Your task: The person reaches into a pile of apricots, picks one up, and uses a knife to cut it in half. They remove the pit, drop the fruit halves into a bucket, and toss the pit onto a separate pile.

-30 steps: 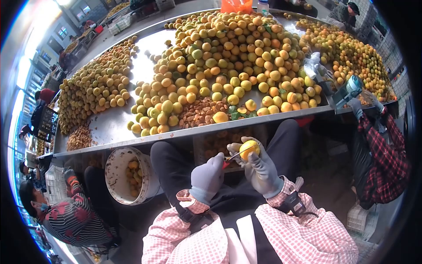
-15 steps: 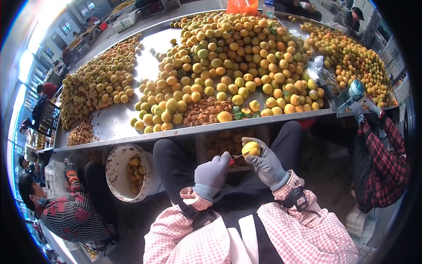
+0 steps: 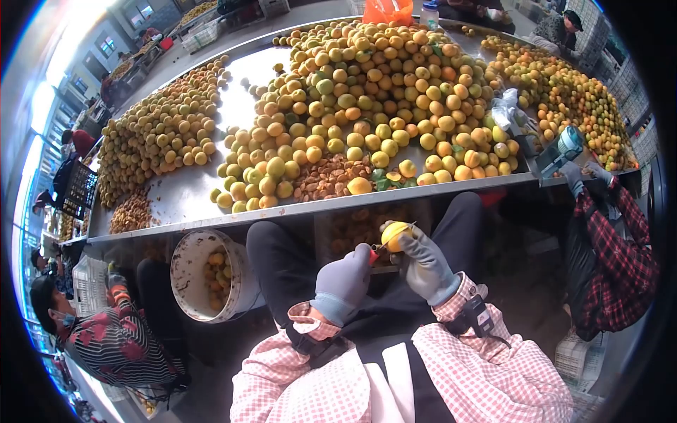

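Right hand (image 3: 425, 266), grey glove, is closed around a yellow fruit (image 3: 394, 232). The fruit sits at the fingertips at the top of the hand, with the thumb on its near side and the fingers wrapped behind it. It is held over the lap, just below the edge of the metal table (image 3: 183, 194) and not touching it.

Left hand (image 3: 343, 280), also grey-gloved, is in a fist around a small knife (image 3: 376, 252) with a red handle. The blade points right and up and touches the lower left side of the fruit. The hands are just beside each other, with the knife bridging the gap. Can't tell how deep the blade goes.

On the table there is a big heap of fruit (image 3: 374, 92) and a pile of pits (image 3: 326, 180) near the front edge. A white bucket (image 3: 178, 264) with a few fruits inside is under the table, left of the knees. One person in a red plaid sleeve (image 3: 613, 240) is at the right, and another in a striped top (image 3: 113, 345) is lower left.
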The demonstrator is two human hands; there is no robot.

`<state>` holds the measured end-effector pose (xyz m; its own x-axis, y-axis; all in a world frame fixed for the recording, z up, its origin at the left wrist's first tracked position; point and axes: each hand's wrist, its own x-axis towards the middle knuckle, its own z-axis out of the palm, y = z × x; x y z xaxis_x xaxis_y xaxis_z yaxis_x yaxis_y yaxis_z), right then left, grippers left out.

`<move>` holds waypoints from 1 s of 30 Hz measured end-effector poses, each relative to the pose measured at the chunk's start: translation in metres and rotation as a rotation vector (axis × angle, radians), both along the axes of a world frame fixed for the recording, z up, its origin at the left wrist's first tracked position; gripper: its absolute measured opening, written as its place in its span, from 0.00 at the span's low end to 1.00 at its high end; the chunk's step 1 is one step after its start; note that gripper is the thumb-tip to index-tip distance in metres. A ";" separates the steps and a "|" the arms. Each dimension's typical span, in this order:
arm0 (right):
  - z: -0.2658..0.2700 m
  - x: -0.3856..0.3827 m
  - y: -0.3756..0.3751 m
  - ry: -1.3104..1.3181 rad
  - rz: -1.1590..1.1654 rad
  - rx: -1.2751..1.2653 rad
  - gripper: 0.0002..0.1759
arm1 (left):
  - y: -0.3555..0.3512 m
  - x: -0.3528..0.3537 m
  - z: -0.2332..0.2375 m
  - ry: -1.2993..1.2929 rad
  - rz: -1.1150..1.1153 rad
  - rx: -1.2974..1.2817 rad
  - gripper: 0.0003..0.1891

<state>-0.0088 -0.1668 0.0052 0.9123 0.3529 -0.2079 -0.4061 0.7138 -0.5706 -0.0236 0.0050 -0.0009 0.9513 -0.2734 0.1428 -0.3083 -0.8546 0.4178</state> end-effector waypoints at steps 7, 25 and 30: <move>-0.011 0.002 -0.004 0.053 0.003 0.082 0.22 | 0.001 -0.005 -0.002 0.033 0.000 -0.121 0.09; -0.017 0.000 -0.002 0.046 0.054 0.085 0.26 | 0.003 0.009 0.033 0.730 0.002 -1.518 0.19; 0.005 -0.012 -0.002 -0.471 -0.112 -0.589 0.29 | -0.003 0.011 0.020 0.599 0.006 -1.397 0.29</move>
